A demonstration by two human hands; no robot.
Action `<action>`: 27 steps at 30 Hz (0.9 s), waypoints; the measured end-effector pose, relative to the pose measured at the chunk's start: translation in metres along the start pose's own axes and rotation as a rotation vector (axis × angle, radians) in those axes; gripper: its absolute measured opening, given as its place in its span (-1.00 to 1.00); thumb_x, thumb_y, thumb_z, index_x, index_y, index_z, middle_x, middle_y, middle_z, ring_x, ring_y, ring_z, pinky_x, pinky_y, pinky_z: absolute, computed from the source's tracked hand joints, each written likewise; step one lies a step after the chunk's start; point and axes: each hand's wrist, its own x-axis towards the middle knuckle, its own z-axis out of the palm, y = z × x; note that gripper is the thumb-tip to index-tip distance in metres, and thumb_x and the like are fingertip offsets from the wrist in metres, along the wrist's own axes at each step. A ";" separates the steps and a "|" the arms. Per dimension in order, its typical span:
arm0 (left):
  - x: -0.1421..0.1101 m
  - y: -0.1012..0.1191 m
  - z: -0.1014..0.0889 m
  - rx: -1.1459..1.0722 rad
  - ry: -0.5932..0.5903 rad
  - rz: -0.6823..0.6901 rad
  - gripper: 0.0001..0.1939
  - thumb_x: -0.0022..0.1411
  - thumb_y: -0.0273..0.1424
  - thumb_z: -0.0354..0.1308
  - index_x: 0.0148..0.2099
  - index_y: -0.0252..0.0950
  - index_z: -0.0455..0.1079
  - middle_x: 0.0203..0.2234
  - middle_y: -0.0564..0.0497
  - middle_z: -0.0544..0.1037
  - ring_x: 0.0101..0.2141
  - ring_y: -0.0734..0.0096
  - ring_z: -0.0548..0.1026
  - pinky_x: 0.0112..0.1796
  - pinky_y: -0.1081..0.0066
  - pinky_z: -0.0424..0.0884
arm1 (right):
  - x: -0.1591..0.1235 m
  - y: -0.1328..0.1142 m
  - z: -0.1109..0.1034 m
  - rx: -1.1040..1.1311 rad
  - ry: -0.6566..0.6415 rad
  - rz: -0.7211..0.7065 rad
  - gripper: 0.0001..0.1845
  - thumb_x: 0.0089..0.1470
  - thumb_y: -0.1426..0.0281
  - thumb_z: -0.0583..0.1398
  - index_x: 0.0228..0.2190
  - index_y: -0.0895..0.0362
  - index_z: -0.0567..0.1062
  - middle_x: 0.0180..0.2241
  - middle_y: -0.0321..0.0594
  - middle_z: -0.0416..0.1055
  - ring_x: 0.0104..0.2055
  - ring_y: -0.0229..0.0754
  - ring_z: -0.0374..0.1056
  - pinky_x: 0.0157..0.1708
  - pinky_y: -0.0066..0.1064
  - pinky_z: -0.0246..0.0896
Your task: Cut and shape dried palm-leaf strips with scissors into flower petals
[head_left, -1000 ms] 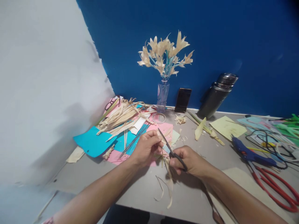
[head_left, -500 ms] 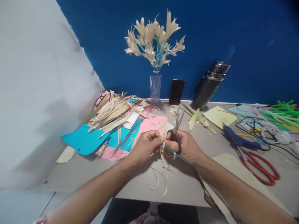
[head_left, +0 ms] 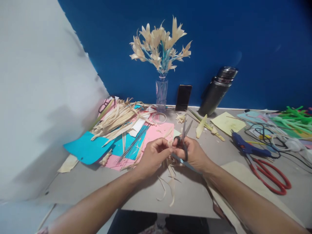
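My left hand (head_left: 154, 154) is closed in a pinch over the table's front half, holding a small pale husk piece (head_left: 170, 143) that the fingers mostly cover. Its fingertips meet those of my right hand (head_left: 193, 152), which grips small scissors (head_left: 185, 130) by their dark handles. The scissor blades point away from me and stand slightly apart. Thin pale husk strips (head_left: 172, 188) lie on the table just below my hands. A light blue strip shows under my right hand; whether it is held I cannot tell.
Dried husks (head_left: 117, 118) lie piled on blue and pink sheets at left. At the back stand a bottle (head_left: 161, 94) of husk flowers, a phone (head_left: 183, 97) and a leaning flask (head_left: 216, 92). A blue glue gun (head_left: 248, 144), red-handled scissors (head_left: 270, 175) and cables lie right.
The view has tilted slightly, so the background sits a little lower. My left fingertips have shifted against the right ones. Both hands stay together and the scissors remain in the right.
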 end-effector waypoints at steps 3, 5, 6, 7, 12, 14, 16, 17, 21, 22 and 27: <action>0.000 0.002 0.000 0.036 0.024 0.050 -0.89 0.03 -0.45 0.24 -0.47 -0.30 0.36 -0.55 0.06 0.44 -0.51 0.49 0.40 -0.43 0.45 0.32 | 0.001 -0.004 -0.005 -0.134 0.004 0.014 -0.63 -0.18 0.24 0.41 -0.39 0.16 0.44 -0.47 -0.30 0.42 -0.44 -0.21 0.34 -0.44 -0.43 0.24; -0.001 0.003 0.000 0.046 0.036 0.061 -0.91 0.04 -0.46 0.23 -0.47 -0.29 0.36 -0.56 0.07 0.43 -0.52 0.49 0.40 -0.44 0.45 0.33 | 0.003 -0.007 -0.011 -0.330 0.067 -0.009 -0.68 -0.13 0.20 0.38 -0.44 0.16 0.46 -0.50 -0.28 0.42 -0.45 -0.20 0.32 -0.45 -0.44 0.20; -0.001 0.004 -0.001 0.047 0.039 0.055 -0.91 0.03 -0.46 0.23 -0.46 -0.29 0.36 -0.57 0.07 0.43 -0.53 0.48 0.41 -0.44 0.46 0.33 | 0.004 -0.008 -0.015 -0.444 0.108 -0.030 -0.70 -0.10 0.19 0.36 -0.48 0.16 0.47 -0.52 -0.28 0.42 -0.46 -0.20 0.30 -0.47 -0.44 0.16; -0.001 0.003 -0.001 0.046 0.038 0.042 -0.91 0.03 -0.47 0.23 -0.46 -0.29 0.36 -0.58 0.07 0.42 -0.53 0.48 0.41 -0.45 0.46 0.33 | 0.006 -0.009 -0.018 -0.551 0.147 -0.052 -0.71 -0.08 0.18 0.34 -0.52 0.15 0.46 -0.55 -0.28 0.41 -0.47 -0.21 0.28 -0.48 -0.45 0.12; -0.001 0.000 -0.005 -0.044 -0.012 0.011 -0.91 0.07 -0.44 0.28 -0.41 -0.28 0.40 -0.37 -0.01 0.51 -0.46 0.46 0.47 -0.40 0.42 0.40 | 0.010 -0.002 -0.021 -0.766 0.148 -0.075 -0.68 -0.03 0.23 0.27 -0.66 0.13 0.39 -0.65 -0.31 0.31 -0.54 -0.26 0.18 -0.55 -0.46 -0.04; -0.001 -0.001 -0.007 -0.091 -0.090 0.030 -0.90 0.04 -0.44 0.33 -0.41 -0.29 0.46 -0.10 -0.09 0.49 -0.26 0.35 0.53 -0.26 0.37 0.45 | 0.008 0.003 -0.014 -0.751 0.074 -0.071 -0.70 -0.05 0.29 0.26 -0.68 0.13 0.36 -0.67 -0.34 0.25 -0.57 -0.29 0.13 -0.56 -0.47 -0.08; -0.001 -0.002 -0.007 -0.147 -0.209 0.032 -0.90 0.01 -0.45 0.38 -0.43 -0.30 0.51 -0.02 -0.12 0.46 -0.06 0.20 0.49 -0.12 0.31 0.44 | 0.005 0.006 -0.007 -0.681 -0.015 -0.067 -0.74 -0.09 0.35 0.25 -0.69 0.14 0.35 -0.66 -0.34 0.25 -0.56 -0.30 0.12 -0.57 -0.49 -0.08; -0.001 -0.001 -0.008 -0.189 -0.262 0.031 -0.91 0.01 -0.45 0.39 -0.43 -0.29 0.52 -0.08 -0.12 0.49 0.00 0.15 0.46 -0.07 0.27 0.42 | 0.003 0.007 -0.003 -0.629 -0.056 -0.075 -0.76 -0.11 0.38 0.25 -0.69 0.15 0.35 -0.64 -0.34 0.27 -0.55 -0.30 0.12 -0.57 -0.49 -0.07; 0.000 0.000 -0.009 -0.375 -0.347 -0.006 -0.89 0.01 -0.41 0.40 -0.48 -0.28 0.54 -0.41 -0.05 0.46 -0.03 0.11 0.46 -0.08 0.22 0.43 | -0.001 0.002 0.000 -0.432 -0.183 -0.026 -0.77 -0.08 0.37 0.26 -0.66 0.16 0.38 -0.63 -0.37 0.25 -0.56 -0.34 0.08 -0.58 -0.51 -0.07; 0.000 0.001 -0.010 -0.413 -0.362 -0.033 -0.87 0.00 -0.40 0.41 -0.49 -0.29 0.53 -0.43 -0.04 0.45 -0.09 0.13 0.48 -0.13 0.23 0.45 | -0.001 0.000 -0.001 -0.378 -0.221 0.011 -0.76 -0.08 0.34 0.28 -0.64 0.16 0.39 -0.63 -0.39 0.23 -0.57 -0.35 0.06 -0.59 -0.51 -0.08; -0.001 0.002 -0.012 -0.497 -0.398 -0.066 -0.84 -0.07 -0.37 0.46 -0.50 -0.30 0.55 -0.42 0.00 0.45 -0.41 0.38 0.48 -0.28 0.29 0.46 | 0.004 0.000 -0.009 -0.196 -0.370 0.104 -0.64 -0.16 0.22 0.41 -0.59 0.17 0.39 -0.66 -0.46 0.19 -0.61 -0.39 0.05 -0.62 -0.54 -0.07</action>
